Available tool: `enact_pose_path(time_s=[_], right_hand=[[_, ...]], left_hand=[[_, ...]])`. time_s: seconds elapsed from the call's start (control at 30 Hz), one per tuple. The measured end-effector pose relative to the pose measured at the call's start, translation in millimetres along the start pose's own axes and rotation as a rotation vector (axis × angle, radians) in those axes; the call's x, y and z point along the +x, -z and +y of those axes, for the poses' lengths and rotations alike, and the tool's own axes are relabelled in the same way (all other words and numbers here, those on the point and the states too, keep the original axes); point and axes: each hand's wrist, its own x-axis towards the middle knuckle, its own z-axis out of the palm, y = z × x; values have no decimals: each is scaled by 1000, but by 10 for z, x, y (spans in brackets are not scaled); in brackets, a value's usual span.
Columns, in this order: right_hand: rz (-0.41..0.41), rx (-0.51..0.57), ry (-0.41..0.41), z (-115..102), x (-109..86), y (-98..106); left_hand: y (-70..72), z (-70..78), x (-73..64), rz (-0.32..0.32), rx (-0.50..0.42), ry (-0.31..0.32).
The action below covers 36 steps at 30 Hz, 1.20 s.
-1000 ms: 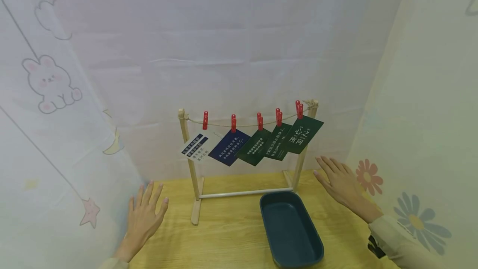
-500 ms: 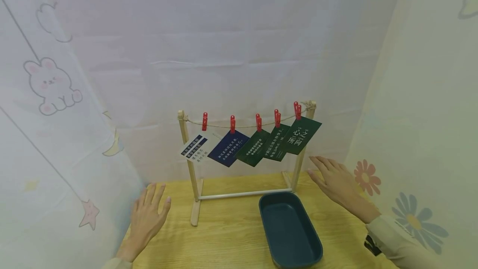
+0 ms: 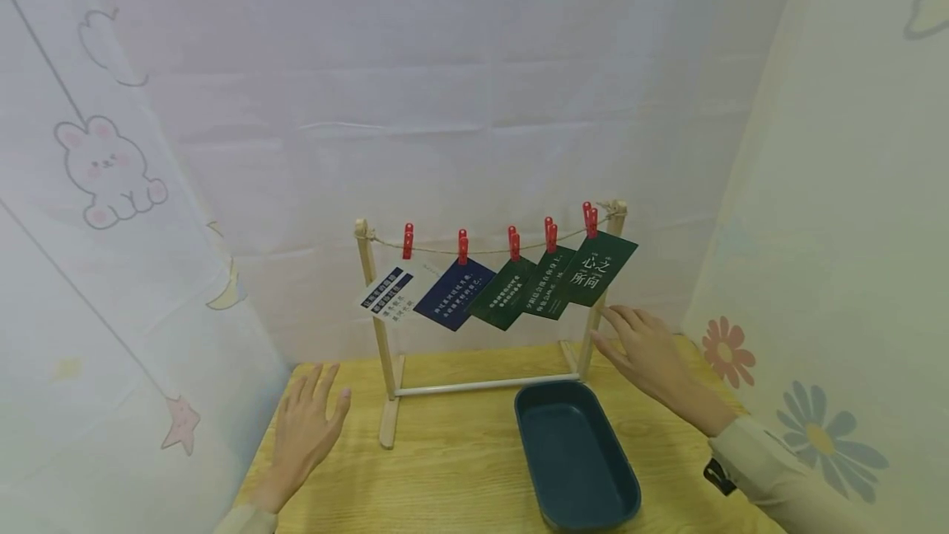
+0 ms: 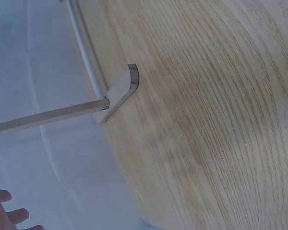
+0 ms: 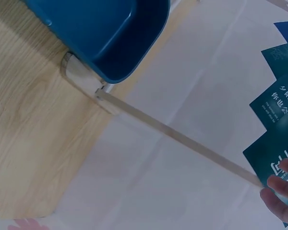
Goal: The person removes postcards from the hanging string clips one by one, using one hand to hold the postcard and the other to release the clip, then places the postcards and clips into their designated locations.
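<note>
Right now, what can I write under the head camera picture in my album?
Five cards hang by red clips from a string, with the left hand and right hand at either side.

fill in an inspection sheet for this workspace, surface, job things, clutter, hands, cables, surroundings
Surface: wood-grain table.
Job's things: wooden frame upright; string across its top; five red clips on it, each with one of five cards, one white, one blue, three green; dark blue tray near the frame's right end.
Clutter: nothing seen.
Hands: left hand holds nothing; right hand near the rightmost card, contact unclear.
Cables: nothing seen.
Surroundings: pale back wall; rabbit print at left, flower prints at right.
</note>
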Motion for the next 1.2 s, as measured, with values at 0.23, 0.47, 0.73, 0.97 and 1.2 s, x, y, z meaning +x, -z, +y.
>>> enact_pose_path(time_s=[0.23, 0.47, 0.73, 0.97, 1.2], right_hand=[[94, 32, 74, -106, 153, -21], [106, 67, 86, -255, 283, -40], [155, 68, 156, -407, 426, -75], [195, 106, 183, -506, 544, -65], [165, 140, 198, -634, 708, -26]], left_hand=[[-45, 42, 17, 37, -29, 3], [-78, 68, 12, 38, -64, 35], [-113, 114, 35, 73, -118, 49], [-132, 137, 57, 143, -170, 51], [-127, 238, 94, 125, -221, 80]])
